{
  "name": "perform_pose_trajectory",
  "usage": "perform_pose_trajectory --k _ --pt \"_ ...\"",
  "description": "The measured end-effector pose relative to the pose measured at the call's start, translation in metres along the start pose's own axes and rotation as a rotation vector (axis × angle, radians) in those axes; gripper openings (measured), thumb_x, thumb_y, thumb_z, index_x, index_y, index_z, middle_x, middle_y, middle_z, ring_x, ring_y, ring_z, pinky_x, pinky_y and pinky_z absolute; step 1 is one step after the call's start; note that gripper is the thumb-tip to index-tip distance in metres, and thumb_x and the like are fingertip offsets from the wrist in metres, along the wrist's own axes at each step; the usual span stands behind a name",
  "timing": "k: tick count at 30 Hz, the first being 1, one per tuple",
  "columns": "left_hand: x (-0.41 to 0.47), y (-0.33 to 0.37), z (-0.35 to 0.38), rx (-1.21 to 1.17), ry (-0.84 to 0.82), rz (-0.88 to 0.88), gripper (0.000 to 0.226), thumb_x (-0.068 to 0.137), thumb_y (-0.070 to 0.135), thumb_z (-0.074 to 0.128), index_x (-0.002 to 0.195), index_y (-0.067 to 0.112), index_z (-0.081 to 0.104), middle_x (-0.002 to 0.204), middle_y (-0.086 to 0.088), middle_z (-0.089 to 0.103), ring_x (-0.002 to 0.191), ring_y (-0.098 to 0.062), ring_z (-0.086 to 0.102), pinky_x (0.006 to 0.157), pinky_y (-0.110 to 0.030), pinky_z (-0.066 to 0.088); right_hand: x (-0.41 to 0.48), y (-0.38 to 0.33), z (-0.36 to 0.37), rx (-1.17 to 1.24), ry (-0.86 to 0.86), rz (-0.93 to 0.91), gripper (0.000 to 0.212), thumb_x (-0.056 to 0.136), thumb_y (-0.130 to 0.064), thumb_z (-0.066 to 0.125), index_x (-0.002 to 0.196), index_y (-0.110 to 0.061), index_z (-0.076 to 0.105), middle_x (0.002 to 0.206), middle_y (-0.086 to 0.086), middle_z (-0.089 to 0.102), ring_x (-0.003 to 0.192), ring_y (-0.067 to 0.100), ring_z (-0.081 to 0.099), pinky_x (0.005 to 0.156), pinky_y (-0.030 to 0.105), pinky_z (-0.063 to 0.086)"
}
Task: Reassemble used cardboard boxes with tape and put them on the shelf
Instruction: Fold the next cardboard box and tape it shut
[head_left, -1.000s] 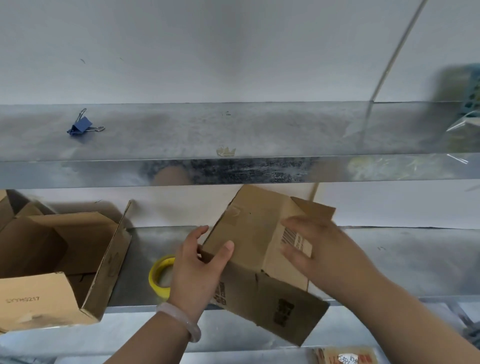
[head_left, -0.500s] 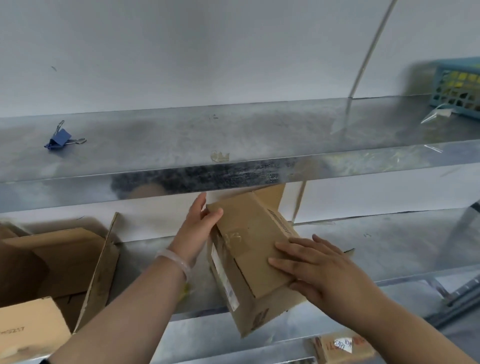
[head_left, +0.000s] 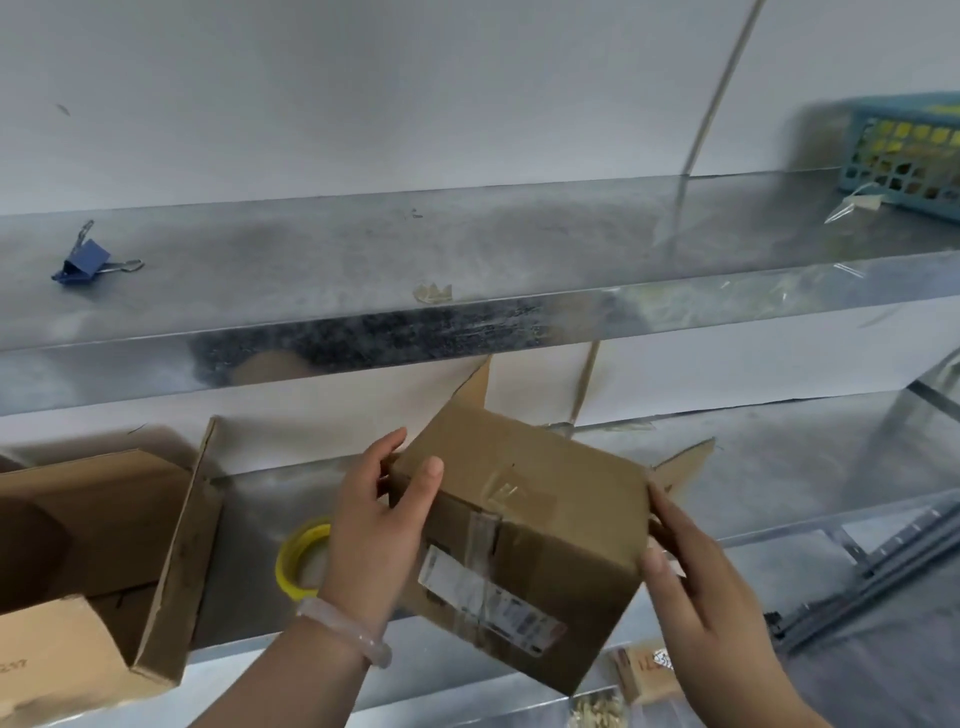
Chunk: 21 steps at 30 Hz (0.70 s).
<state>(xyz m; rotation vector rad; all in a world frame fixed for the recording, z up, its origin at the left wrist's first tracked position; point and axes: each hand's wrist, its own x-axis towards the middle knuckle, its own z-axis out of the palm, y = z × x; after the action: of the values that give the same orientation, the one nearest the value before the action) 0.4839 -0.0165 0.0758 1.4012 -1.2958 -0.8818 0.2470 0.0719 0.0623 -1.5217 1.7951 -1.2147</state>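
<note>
While the box (head_left: 524, 525) hangs tilted in the air between both hands, it sits in front of the lower shelf (head_left: 779, 457) and just under the front lip of the upper shelf (head_left: 363, 260), its near bottom corner dipping toward the camera. The left hand (head_left: 374, 525) grips the box's left end, thumb laid on the top face and the other fingers close together and wrapped round the far side. The right hand (head_left: 691, 577) clasps the right end, thumb pressed at the front corner, fingers side by side along the end panel; their tips are hidden behind the cardboard. Clear tape crosses the top and runs down the front seam, above a white label (head_left: 483, 592). Two loose flaps stick up, one at the back and one at the right. A pale bracelet (head_left: 343, 631) circles the left wrist.

On the lower shelf, a yellow tape roll (head_left: 296, 558) lies just left of the left hand, partly hidden by it. Further left stands an open box (head_left: 104, 519) with one flap upright. On the upper shelf lie a blue clip (head_left: 85, 260) at the left, a tape scrap (head_left: 432, 292) near the front edge, and a teal basket (head_left: 904, 156) at the far right.
</note>
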Motion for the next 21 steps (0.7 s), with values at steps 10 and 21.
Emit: perform_pose_trajectory --k 10,21 --pt "-0.034 -0.01 -0.011 -0.002 0.016 0.163 0.051 0.08 0.033 0.067 0.129 0.024 0.058 0.121 0.003 0.057 0.109 0.005 0.055 0.075 -0.004 0.048 0.052 -0.005 -0.006 0.128 -0.104 -0.021 0.057 0.085 -0.063 0.05 0.139 -0.061 0.033 0.135 -0.023 0.047 0.114 0.0 0.054 0.083 0.017 0.046" --pt "-0.016 -0.073 -0.028 0.188 -0.07 0.125 0.041 0.092 0.034 0.061 0.133 0.035 0.052 0.123 0.029 0.057 0.119 0.001 0.053 0.096 -0.018 0.045 0.068 0.026 0.004 -0.176 -0.002 -0.31 0.031 0.098 -0.048 0.05 0.129 -0.052 0.051 0.152 -0.021 0.035 0.132 -0.012 0.031 0.103 0.045 0.045"
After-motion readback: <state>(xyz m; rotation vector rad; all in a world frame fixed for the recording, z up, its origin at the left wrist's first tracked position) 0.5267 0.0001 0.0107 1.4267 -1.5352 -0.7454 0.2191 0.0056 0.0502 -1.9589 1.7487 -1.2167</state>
